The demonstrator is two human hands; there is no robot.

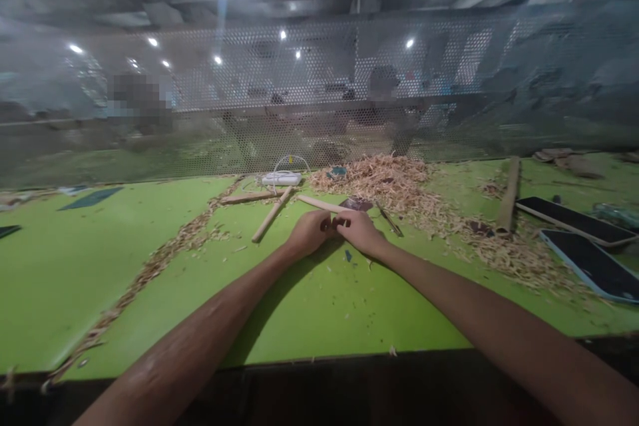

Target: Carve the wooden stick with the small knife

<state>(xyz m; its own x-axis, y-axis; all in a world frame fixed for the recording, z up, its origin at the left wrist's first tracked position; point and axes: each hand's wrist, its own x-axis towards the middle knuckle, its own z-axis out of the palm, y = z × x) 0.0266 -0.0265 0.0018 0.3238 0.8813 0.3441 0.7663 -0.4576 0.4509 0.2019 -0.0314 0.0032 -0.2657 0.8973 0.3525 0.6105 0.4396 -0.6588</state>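
Note:
My left hand (309, 233) and my right hand (360, 233) meet fingertip to fingertip above the green tabletop (319, 306). Both are closed, with fingers curled inward; whatever lies between them is hidden or too small to make out. Just beyond the knuckles a pale wooden stick (318, 203) runs behind my hands, and I cannot tell if they touch it. A second wooden stick (272, 214) lies slanted left of my left hand, its far end near a flat wooden strip (249, 198). Close to my right hand are a dark brown scrap (360, 203) and a thin dark tool (389, 219).
Wood shavings (384, 176) are heaped behind my hands and spread right. A white power strip (282, 179) with a cable sits at the back. Two phones (592, 266) and a wooden piece (509, 196) lie right. Behind rises a perforated metal screen (309, 100), with people blurred beyond it.

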